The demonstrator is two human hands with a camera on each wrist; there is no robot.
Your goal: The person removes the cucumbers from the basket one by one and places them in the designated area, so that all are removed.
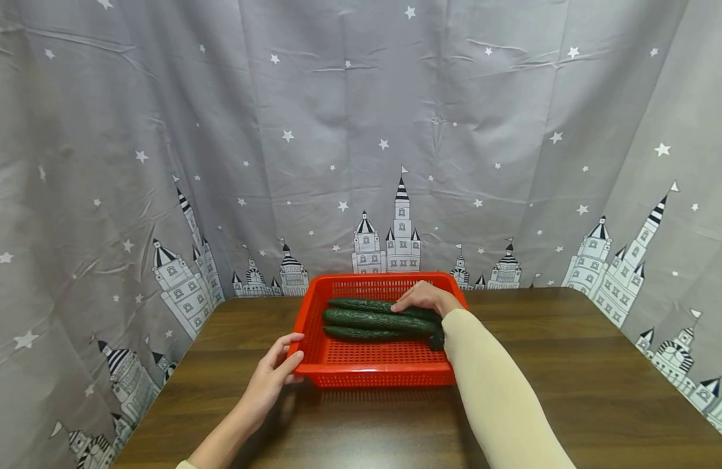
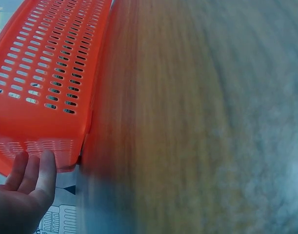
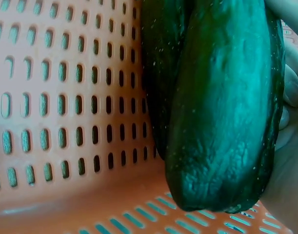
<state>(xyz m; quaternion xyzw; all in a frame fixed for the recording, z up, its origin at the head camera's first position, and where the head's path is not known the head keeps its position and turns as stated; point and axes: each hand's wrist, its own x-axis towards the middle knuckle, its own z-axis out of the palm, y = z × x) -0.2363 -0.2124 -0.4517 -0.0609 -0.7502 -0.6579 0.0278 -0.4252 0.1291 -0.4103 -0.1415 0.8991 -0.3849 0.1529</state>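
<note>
Several dark green cucumbers [image 1: 366, 319] lie side by side, lengthwise, in a red perforated plastic basket [image 1: 384, 368] on the table. My right hand [image 1: 426, 298] reaches in over the right side and grips the rearmost cucumber [image 1: 351, 303] from above. In the right wrist view its curled fingers [image 3: 292, 90] show behind a large cucumber [image 3: 217, 112], partly hidden by it. My left hand [image 1: 274, 368] holds the basket's left side near the front corner. In the left wrist view, fingers of that hand [image 2: 34, 183] lie against the outer wall; the thumb is out of sight there.
The brown wooden table [image 1: 220, 365] extends on both sides of the basket. Behind it hangs a grey curtain [image 1: 314, 163] printed with stars and castles, close to the table's back edge. The basket's right rim passes under my right forearm.
</note>
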